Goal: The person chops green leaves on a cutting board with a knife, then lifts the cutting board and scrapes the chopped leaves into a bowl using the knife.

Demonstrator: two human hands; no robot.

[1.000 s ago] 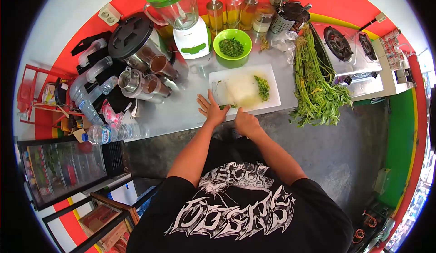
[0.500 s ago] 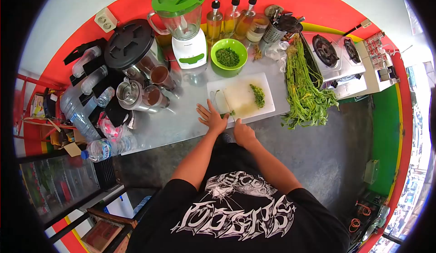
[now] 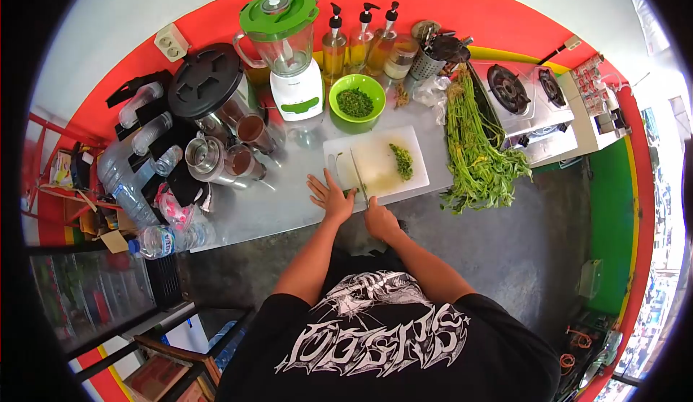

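Note:
A knife (image 3: 358, 174) is held by its handle in my right hand (image 3: 380, 219), whose fingers are wrapped round it. Its blade points away from me over the white cutting board (image 3: 417, 139). My left hand (image 3: 333, 198) is at the board's near left corner, fingers spread, with a short piece of green stalk (image 3: 354, 191) by the thumb. Whether the thumb presses on that piece I cannot tell. A small heap of chopped greens (image 3: 401, 162) lies on the board's right part. Behind the board, a green bowl (image 3: 356, 122) contains more chopped greens.
A large bunch of leafy stalks (image 3: 482, 158) lies right of the board, beside a gas stove (image 3: 520, 99). Behind stand a blender (image 3: 297, 88), pump bottles (image 3: 359, 47) and a utensil holder (image 3: 427, 64). Metal cups (image 3: 245, 164) and a water bottle (image 3: 160, 242) are at left.
The knife blade now shows clearly, tilted over the board. My right hand has shifted slightly left and nearer to me. The whole view has moved a little.

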